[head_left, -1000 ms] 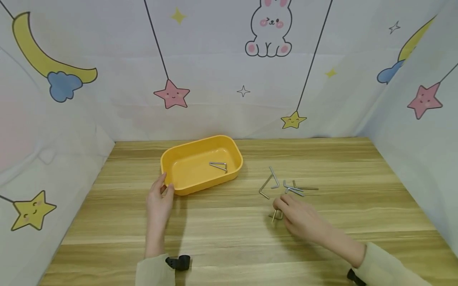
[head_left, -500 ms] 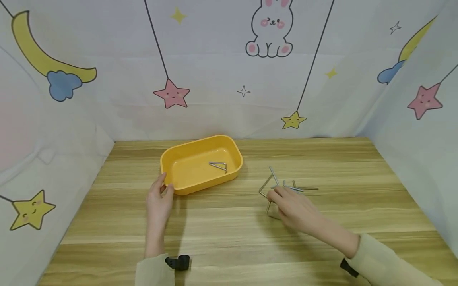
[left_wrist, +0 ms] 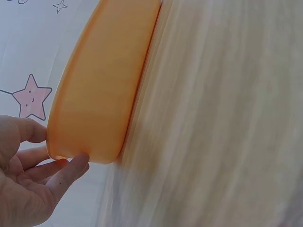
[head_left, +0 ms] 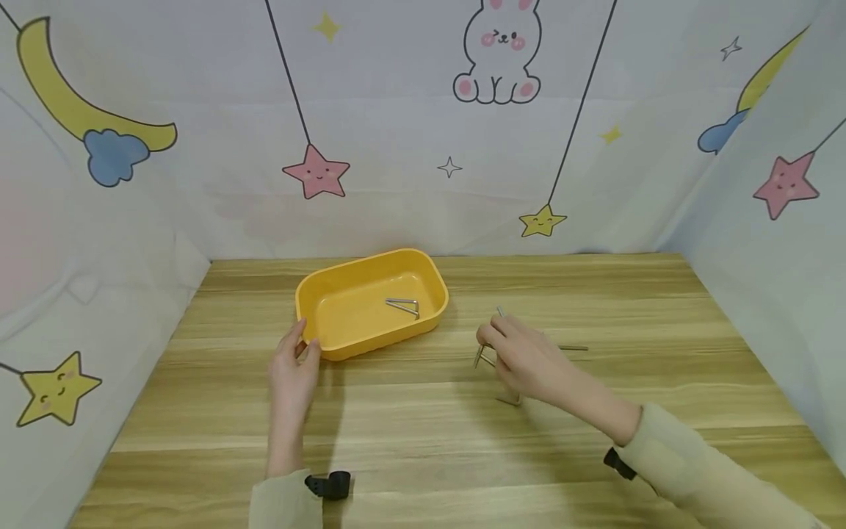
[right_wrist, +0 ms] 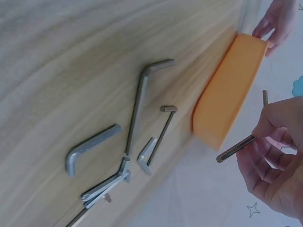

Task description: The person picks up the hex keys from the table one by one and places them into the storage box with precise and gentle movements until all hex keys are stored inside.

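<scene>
My right hand [head_left: 529, 360] pinches a brass-coloured hex key [right_wrist: 235, 148] between thumb and fingers, lifted off the wooden table. Below it, partly covered by the hand in the head view, lie several more hex keys: a long one [right_wrist: 137, 106], a short thick silver one [right_wrist: 92, 144] and a small overlapping cluster [right_wrist: 105, 188]. My left hand [head_left: 295, 375] holds the near left corner of a yellow plastic box [head_left: 370, 345], with the thumb [left_wrist: 71, 175] against its outer wall. Inside the box, toward its right end, rest two silver hex keys [head_left: 403, 303].
A wood-grain table [head_left: 410, 441] carries everything. White cloth [head_left: 396, 213] printed with stars, moons and a rabbit hangs behind and along both sides. One hex key [head_left: 509, 400] lies nearest the person, and another [head_left: 573, 348] pokes out beyond the right hand.
My right hand has lifted the brass-coloured hex key and moved away from the body and slightly left, over the other keys. The left hand and the yellow box stay put.
</scene>
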Demonstrator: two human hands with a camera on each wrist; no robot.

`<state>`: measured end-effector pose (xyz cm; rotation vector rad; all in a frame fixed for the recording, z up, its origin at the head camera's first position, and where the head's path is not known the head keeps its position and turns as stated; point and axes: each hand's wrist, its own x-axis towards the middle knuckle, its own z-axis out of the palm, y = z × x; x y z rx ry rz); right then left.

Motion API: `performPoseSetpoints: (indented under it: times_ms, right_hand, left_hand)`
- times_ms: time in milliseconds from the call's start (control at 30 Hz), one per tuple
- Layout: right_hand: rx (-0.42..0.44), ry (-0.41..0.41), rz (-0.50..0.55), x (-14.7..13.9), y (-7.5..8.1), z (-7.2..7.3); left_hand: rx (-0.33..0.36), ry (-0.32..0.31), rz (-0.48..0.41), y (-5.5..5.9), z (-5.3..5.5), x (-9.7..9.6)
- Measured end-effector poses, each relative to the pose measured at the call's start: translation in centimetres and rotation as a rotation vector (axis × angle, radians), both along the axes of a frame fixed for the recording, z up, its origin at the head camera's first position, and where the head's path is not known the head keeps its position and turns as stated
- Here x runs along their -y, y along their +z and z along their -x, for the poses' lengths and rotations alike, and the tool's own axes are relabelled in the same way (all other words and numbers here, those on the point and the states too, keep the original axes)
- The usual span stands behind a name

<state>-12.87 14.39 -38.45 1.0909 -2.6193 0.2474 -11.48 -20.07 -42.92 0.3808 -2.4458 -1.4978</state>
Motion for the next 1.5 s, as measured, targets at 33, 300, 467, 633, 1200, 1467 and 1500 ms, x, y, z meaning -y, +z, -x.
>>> performPoseSetpoints:
  times_ms: [33,300,467,633,1200,1467,1500]
  right_hand:
    - [-0.002,0.005,0.002,0.1,0.1,0.2]
    - [-0.017,0.029,0.067,1.1,0.9,1.9]
    - [0.019,-0.002,0.066,1.8,1.3,2.8]
    - [0.029,-0.019,0.065,2.3,1.4,3.5]
    - [0.033,-0.059,0.101,5.2,2.3,6.0]
    - [0.010,-0.032,0.116,7.0,2.5,7.1]
    - [0.008,-0.031,0.115,7.2,2.6,7.3]
  left_hand:
    - [0.000,0.000,0.000,0.0,0.0,0.0]
    - [0.013,-0.005,-0.009,0.0,0.0,0.0]
    - [0.018,-0.005,-0.008,0.1,0.0,0.0]
    - [0.024,-0.004,0.002,0.1,0.0,-0.1]
    - [0.035,-0.013,-0.023,0.2,-0.1,0.1]
    - [0.031,-0.004,-0.004,0.0,-0.1,0.0]
    - [0.032,-0.003,-0.004,0.0,-0.1,0.0]
